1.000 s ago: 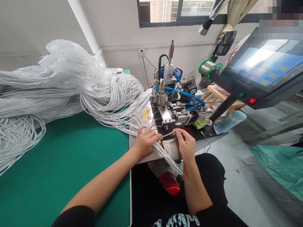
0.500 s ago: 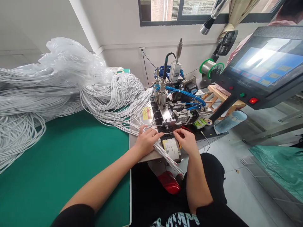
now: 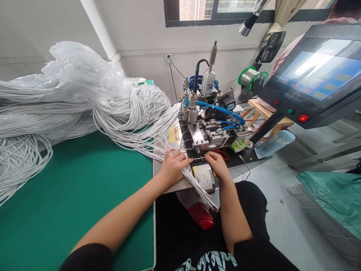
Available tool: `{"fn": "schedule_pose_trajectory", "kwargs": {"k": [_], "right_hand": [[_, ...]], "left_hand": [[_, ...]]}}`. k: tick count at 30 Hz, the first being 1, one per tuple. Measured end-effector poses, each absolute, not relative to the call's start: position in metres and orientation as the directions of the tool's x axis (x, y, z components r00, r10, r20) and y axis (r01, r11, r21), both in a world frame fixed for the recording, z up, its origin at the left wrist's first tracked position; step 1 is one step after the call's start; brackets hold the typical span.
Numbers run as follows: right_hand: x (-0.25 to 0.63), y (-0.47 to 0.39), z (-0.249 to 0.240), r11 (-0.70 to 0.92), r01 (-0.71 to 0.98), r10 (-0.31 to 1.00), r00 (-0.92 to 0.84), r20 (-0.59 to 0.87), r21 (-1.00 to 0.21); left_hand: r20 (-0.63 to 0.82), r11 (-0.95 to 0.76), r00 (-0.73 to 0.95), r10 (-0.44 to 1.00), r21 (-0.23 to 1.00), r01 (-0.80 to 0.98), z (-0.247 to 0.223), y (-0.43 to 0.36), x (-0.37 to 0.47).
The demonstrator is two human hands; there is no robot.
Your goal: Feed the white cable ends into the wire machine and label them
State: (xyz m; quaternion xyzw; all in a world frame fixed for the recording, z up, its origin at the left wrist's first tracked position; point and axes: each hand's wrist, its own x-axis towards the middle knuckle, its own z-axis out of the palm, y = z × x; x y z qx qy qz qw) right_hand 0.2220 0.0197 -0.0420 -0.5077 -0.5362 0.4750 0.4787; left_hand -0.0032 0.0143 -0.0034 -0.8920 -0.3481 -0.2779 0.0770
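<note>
My left hand [image 3: 174, 168] is closed over a bundle of white cables [image 3: 197, 186], whose loose ends stick out below it toward my lap. One white cable [image 3: 199, 158] spans the short gap from my left thumb to my right hand. The fingers of my right hand [image 3: 216, 162] pinch this cable's end at the front of the machine [image 3: 199, 139]. Just below the stretched cable sits a block with a white and yellow label [image 3: 204, 177]. The fingertips of my right hand are partly hidden against the dark machine base.
A large heap of white cables [image 3: 141, 109], partly in clear plastic [image 3: 81, 75], covers the back of the green table [image 3: 98, 210]. At right stand a control screen [image 3: 321, 75], a green-rimmed wire spool [image 3: 252, 79] and a wooden stool [image 3: 267, 116]. Another person's pink sleeve [image 3: 287, 54] shows behind the screen.
My right hand has shifted slightly left, closer to the machine's front and my left hand. My left hand keeps its hold on the bundle. The view has tilted slightly.
</note>
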Motion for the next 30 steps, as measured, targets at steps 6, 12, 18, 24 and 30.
{"fn": "schedule_pose_trajectory", "kwargs": {"k": [6,12,18,24,30], "right_hand": [[0.218,0.022,-0.049,-0.071,-0.078,0.997,-0.017,-0.070,-0.994],[0.221,0.015,-0.049,-0.045,0.010,0.999,-0.002,-0.045,-0.999],[0.230,-0.004,-0.039,0.035,0.214,0.991,0.117,0.062,-0.976],[0.234,-0.039,0.001,0.077,0.318,0.996,0.018,0.087,-0.945],[0.232,-0.067,0.037,0.271,0.483,0.904,-0.425,0.048,-0.833]], "left_hand": [[0.555,-0.753,0.605,0.571,0.060,0.655,-0.005,0.015,-0.004],[0.569,-0.750,0.592,0.571,0.069,0.658,-0.008,0.015,-0.005],[0.582,-0.697,0.532,0.615,0.085,0.712,-0.008,0.016,-0.004],[0.618,-0.709,0.511,0.598,0.109,0.697,-0.007,0.015,-0.005],[0.643,-0.714,0.500,0.580,0.106,0.692,-0.008,0.014,-0.005]]}}
